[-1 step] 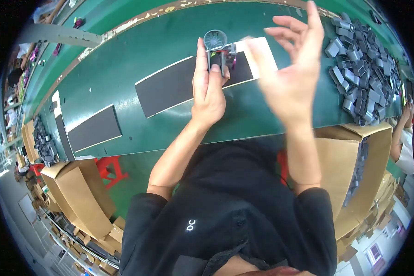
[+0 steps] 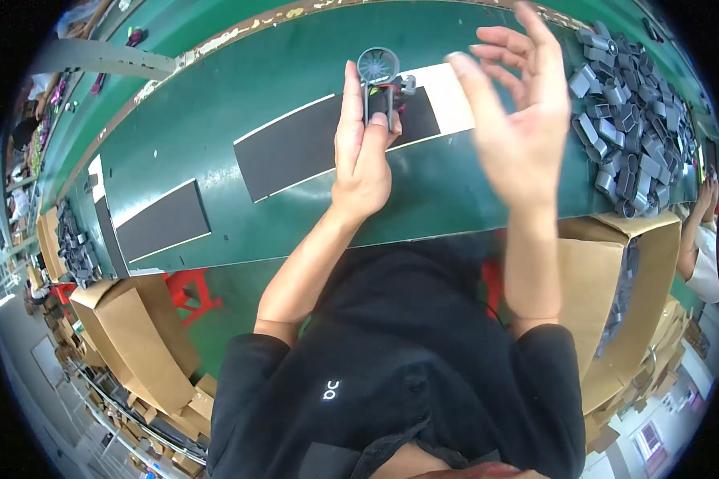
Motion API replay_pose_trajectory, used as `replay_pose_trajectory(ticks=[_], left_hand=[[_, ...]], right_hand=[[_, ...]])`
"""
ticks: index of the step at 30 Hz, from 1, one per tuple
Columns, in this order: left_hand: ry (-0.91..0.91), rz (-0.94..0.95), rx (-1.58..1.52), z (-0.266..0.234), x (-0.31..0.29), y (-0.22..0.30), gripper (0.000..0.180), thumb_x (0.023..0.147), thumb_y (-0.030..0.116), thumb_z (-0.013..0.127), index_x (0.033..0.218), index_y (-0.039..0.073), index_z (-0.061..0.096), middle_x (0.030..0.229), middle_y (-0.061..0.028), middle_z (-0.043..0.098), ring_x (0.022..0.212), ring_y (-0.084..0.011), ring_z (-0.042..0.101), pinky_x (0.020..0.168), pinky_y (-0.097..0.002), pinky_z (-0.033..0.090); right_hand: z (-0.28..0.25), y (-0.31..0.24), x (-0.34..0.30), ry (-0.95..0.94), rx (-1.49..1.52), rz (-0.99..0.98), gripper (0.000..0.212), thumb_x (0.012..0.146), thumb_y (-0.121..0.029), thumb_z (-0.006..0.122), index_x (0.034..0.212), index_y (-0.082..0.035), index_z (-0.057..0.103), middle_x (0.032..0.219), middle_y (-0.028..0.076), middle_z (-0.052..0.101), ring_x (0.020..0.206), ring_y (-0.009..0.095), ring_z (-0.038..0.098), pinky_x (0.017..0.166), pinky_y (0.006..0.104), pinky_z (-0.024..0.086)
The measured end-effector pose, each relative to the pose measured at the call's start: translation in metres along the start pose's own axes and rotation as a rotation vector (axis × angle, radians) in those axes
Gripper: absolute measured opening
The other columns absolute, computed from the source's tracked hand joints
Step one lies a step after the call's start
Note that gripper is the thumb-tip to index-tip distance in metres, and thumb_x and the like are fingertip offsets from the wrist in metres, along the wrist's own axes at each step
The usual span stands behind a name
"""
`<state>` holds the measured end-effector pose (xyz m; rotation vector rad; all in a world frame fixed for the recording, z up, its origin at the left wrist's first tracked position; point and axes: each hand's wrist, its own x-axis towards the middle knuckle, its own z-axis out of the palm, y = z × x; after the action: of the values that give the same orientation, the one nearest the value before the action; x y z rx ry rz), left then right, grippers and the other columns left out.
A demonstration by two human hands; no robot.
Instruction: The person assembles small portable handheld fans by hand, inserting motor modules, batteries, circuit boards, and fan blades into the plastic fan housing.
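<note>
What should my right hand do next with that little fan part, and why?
Probably bring the right hand down to the small fan assembly. It hangs open and empty above the green belt, while the left hand alone holds the part.

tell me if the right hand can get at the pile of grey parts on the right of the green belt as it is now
Probably yes. The right hand is raised, open and empty, and the pile of grey parts lies just to its right on the green belt, with nothing visible between them. The left hand is busy on the small fan assembly.
</note>
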<state>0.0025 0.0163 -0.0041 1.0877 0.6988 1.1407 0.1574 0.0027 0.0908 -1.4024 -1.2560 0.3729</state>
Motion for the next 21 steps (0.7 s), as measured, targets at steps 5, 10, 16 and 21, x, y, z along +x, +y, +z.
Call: replay_pose_trajectory(ticks=[5, 10, 16, 21], left_hand=[[-0.068, -0.01, -0.077, 0.008, 0.0, 0.019, 0.078, 0.097, 0.001, 0.041, 0.166, 0.003, 0.004, 0.126, -0.0095, 0.055, 0.094, -0.0139, 0.05, 0.089, -0.0299, 0.047], [-0.118, 0.071, 0.044, 0.011, -0.001, 0.02, 0.07, 0.102, 0.0, 0.037, 0.165, -0.002, 0.007, 0.136, -0.0138, 0.054, 0.107, -0.0169, 0.054, 0.095, -0.0312, 0.048], [-0.077, 0.189, 0.284, 0.015, -0.002, 0.016, 0.062, 0.105, -0.003, 0.037, 0.163, -0.004, 0.014, 0.141, -0.0202, 0.054, 0.117, -0.0229, 0.059, 0.096, -0.0308, 0.05], [-0.013, 0.444, 0.552, 0.014, 0.006, 0.001, 0.059, 0.104, -0.007, 0.037, 0.161, -0.005, 0.022, 0.126, -0.0195, 0.059, 0.101, -0.023, 0.062, 0.086, -0.0308, 0.052]], right_hand=[[-0.016, 0.024, 0.003, -0.253, 0.14, 0.171, 0.062, 0.092, -0.008, 0.076, 0.146, 0.002, 0.049, 0.132, 0.017, 0.064, 0.123, 0.022, 0.059, 0.106, 0.036, 0.047], [0.006, 0.026, -0.011, -0.374, 0.265, 0.305, 0.067, 0.09, -0.005, 0.076, 0.149, 0.001, 0.044, 0.134, 0.017, 0.06, 0.114, 0.02, 0.062, 0.095, 0.0338, 0.053], [0.018, 0.016, -0.005, -0.452, 0.484, 0.49, 0.06, 0.088, -0.008, 0.074, 0.141, 0.006, 0.048, 0.112, 0.017, 0.068, 0.104, 0.021, 0.067, 0.089, 0.0349, 0.057], [0.029, 0.027, -0.007, -0.39, 0.385, 0.413, 0.037, 0.086, -0.001, 0.066, 0.121, 0.005, 0.055, 0.105, 0.014, 0.068, 0.098, 0.017, 0.066, 0.087, 0.0324, 0.055]])
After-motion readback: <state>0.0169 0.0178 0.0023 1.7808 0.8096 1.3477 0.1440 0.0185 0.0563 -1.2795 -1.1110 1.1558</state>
